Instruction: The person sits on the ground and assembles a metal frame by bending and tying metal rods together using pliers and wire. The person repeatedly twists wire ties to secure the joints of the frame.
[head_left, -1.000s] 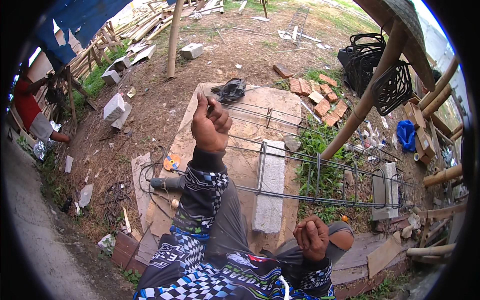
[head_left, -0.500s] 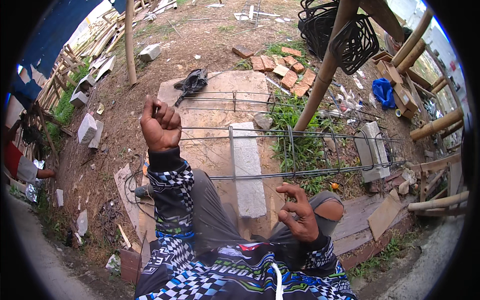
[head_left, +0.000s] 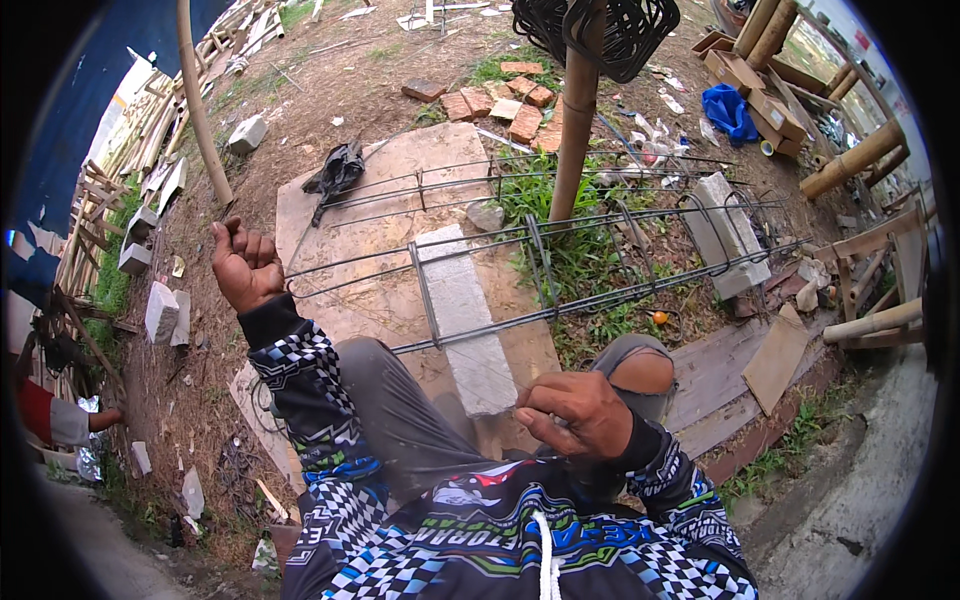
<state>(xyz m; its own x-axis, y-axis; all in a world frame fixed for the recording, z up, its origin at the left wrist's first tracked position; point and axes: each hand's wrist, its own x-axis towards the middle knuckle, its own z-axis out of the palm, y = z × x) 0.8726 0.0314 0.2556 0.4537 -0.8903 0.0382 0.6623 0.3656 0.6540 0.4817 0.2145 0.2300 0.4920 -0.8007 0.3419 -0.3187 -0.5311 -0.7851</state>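
Out to the left, my left hand (head_left: 247, 265) is raised with curled fingers, near the left end of a steel rebar cage (head_left: 500, 326). My right hand (head_left: 580, 412) is closed in a pinch above my right thigh, near the bottom end of a pale concrete block (head_left: 468, 355). Whatever either hand grips is too thin or hidden to make out. The cage has long dark rods with square stirrups. It lies across that block and a second block (head_left: 742, 232) at the right. Under the near block is a plywood board (head_left: 315, 245).
A black plastic bag (head_left: 336, 176) lies on the board. Beyond stand a bamboo post (head_left: 572, 140) and hanging black stirrups (head_left: 630, 40). Broken bricks (head_left: 523, 122), a blue bag (head_left: 728, 112) and cardboard boxes (head_left: 768, 112) lie farther off. Another person's hand (head_left: 104, 420) shows at left.
The view has shifted, so the scene sits farther left. My left hand has moved outward to the left. My right hand has gone from parted, curled fingers to a tighter pinch.
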